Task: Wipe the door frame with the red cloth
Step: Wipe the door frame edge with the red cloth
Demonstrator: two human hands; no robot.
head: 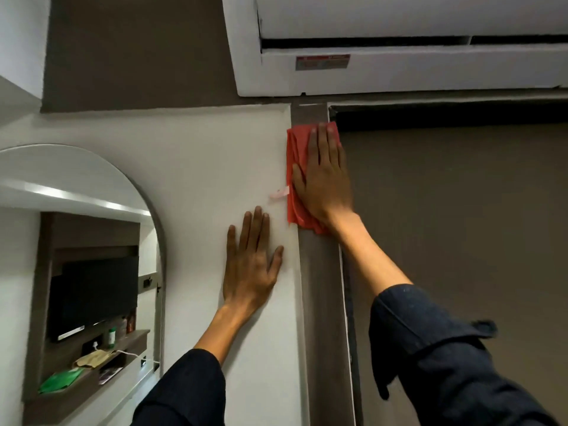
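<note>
The brown door frame [321, 287] runs up the middle of the view, between a white wall and a brown door. A folded red cloth [296, 152] lies flat on the frame near its top corner. My right hand [322, 176] presses on the cloth with the fingers stretched upward; the palm hides most of the cloth. My left hand [250, 262] rests flat and open on the white wall [199, 167], just left of the frame and lower than the right hand. It holds nothing.
A white air conditioner [399, 69] hangs right above the door. The brown door [461, 226] fills the right side. An arched mirror [92, 256] on the left wall reflects a television and a shelf with small items. A small pale tag sticks out beside the cloth.
</note>
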